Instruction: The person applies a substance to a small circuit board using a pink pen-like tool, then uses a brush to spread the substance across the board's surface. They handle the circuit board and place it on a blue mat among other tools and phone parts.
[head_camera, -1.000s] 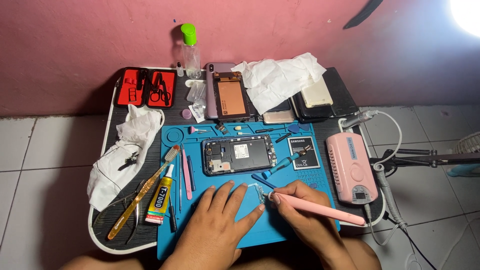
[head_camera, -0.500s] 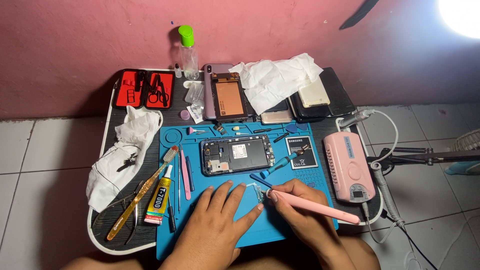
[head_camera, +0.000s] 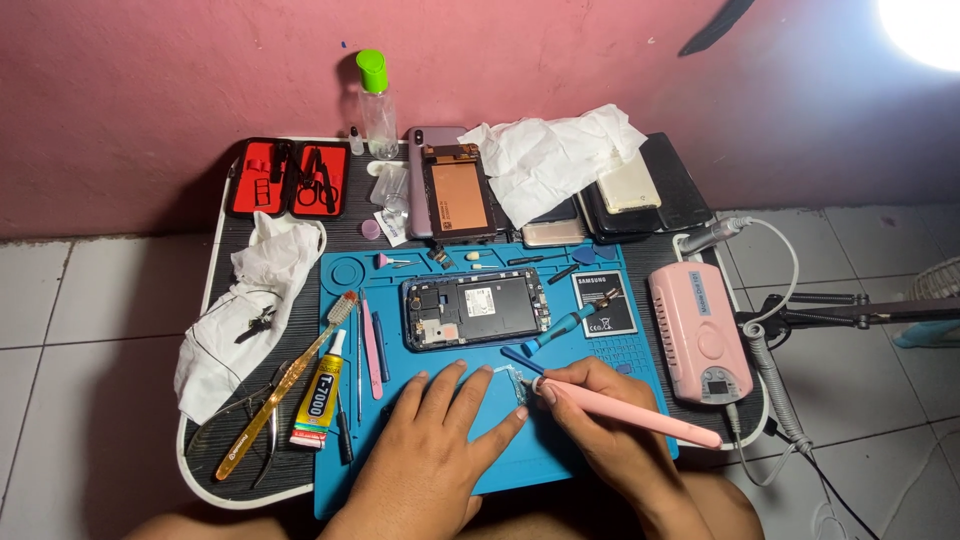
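Observation:
My left hand (head_camera: 440, 440) lies flat on the blue work mat (head_camera: 345, 275), fingers spread, its fingertips pressing down a small electronic part (head_camera: 518, 383). My right hand (head_camera: 600, 420) grips a pink pen-shaped tool (head_camera: 640, 415) like a pencil, with its tip on that small part. Just beyond the hands an opened phone (head_camera: 475, 310) lies with its insides showing. A black battery (head_camera: 604, 303) rests to the phone's right, and a blue-handled screwdriver (head_camera: 558, 330) lies between them.
A pink control box (head_camera: 698, 330) with a coiled cable stands at the right. A glue tube (head_camera: 318, 400), toothbrush (head_camera: 290, 395), tweezers and white cloth (head_camera: 255, 300) lie left. At the back are a red tool case (head_camera: 288, 180), a clear bottle (head_camera: 377, 105), another phone (head_camera: 455, 195) and crumpled paper (head_camera: 555, 160).
Both hands stay in nearly the same place on the mat. The view has shifted slightly; nothing was picked up or let go.

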